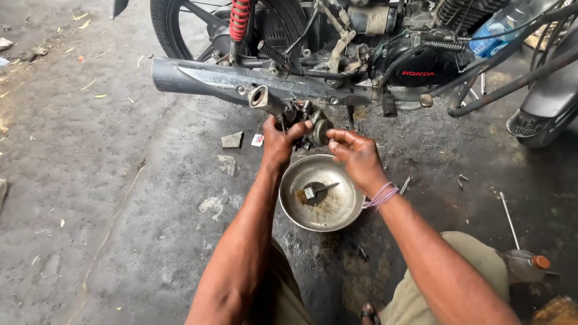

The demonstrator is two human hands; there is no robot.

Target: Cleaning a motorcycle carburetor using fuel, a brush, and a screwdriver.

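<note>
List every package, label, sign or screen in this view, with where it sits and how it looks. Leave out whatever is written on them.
Small packet or wrapper: on the ground left of the left hand, squarish, white with red and blue.
Plastic bottle: wedged in the motorcycle frame at upper right, clear with a blue label.
Engine cover marking: on the black engine cover, red lettering.
Fender marking: on the grey fender at right, raised, grey.
No signs or screens.

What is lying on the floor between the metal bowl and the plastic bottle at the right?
In the head view, between the bowl and the bottle the stained floor holds a few small bolts and a thin metal rod.
</note>
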